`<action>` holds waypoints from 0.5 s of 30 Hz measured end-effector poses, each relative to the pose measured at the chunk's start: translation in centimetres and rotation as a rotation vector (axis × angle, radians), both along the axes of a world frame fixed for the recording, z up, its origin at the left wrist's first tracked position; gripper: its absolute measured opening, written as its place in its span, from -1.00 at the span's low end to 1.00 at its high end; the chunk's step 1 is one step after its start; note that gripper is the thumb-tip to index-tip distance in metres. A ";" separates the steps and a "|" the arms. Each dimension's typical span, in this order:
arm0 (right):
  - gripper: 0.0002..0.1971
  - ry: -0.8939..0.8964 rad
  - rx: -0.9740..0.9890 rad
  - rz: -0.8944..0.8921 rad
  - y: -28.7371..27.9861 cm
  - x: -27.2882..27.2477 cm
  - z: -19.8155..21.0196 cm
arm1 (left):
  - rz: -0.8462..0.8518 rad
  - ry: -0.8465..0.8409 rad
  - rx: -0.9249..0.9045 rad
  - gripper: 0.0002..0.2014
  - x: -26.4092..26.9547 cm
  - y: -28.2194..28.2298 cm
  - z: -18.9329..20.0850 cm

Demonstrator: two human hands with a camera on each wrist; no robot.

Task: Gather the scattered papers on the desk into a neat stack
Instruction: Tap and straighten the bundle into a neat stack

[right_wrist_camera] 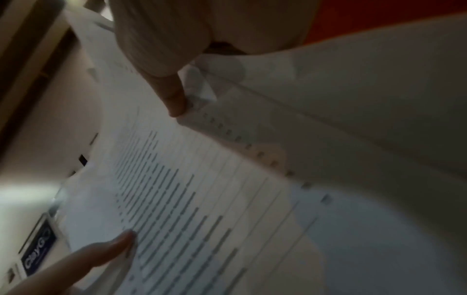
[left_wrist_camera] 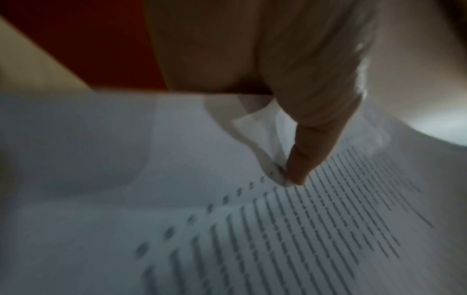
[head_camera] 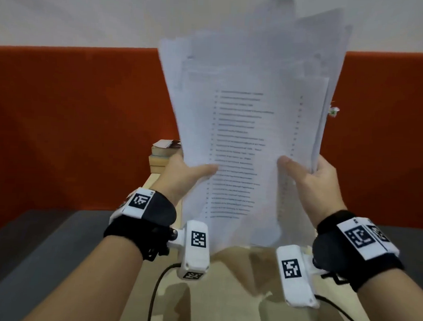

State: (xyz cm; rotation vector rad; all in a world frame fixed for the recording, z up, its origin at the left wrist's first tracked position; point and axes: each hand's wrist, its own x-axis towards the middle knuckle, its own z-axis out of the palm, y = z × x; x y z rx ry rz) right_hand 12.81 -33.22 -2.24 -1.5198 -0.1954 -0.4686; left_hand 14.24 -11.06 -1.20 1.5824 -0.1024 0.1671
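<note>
A thick bundle of white printed papers (head_camera: pixel 250 128) stands upright above the wooden desk (head_camera: pixel 224 294), its top edges uneven and fanned. My left hand (head_camera: pixel 188 171) grips the bundle's left edge, thumb pressed on the front sheet. My right hand (head_camera: pixel 309 174) grips the right edge the same way. In the left wrist view my thumb (left_wrist_camera: pixel 303 159) lies on the printed lines of the papers (left_wrist_camera: pixel 252 229). In the right wrist view my right thumb (right_wrist_camera: pixel 174 99) presses the front sheet of the papers (right_wrist_camera: pixel 227 189), and the left thumb (right_wrist_camera: pixel 101 253) shows lower left.
A small pile of books (head_camera: pixel 163 155) sits at the desk's far end behind my left hand. An orange partition (head_camera: pixel 73 130) runs behind the desk. Black cables (head_camera: pixel 156 291) trail from the wrist cameras over the desk. Grey floor (head_camera: pixel 20 249) lies to the left.
</note>
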 end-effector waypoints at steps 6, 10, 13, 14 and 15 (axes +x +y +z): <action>-0.78 -0.066 -0.016 -0.079 1.8 -0.1 0.2 | 0.204 -0.264 -0.008 -0.64 -0.7 -1.5 0.9; -0.64 -0.159 0.090 -0.175 1.5 -0.4 0.7 | 0.243 -0.392 0.024 -0.46 -0.7 -1.1 1.8; -0.68 -0.192 0.080 -0.190 2.3 -0.5 1.5 | 0.289 -0.472 0.089 -0.46 -0.9 -1.9 2.5; -0.69 -0.215 0.091 -0.216 2.3 -0.4 1.9 | 0.323 -0.500 0.096 -0.43 -0.9 -2.1 2.8; -0.67 -0.249 0.112 -0.248 2.2 -0.4 2.3 | 0.354 -0.532 0.089 -0.38 -0.9 -2.1 3.1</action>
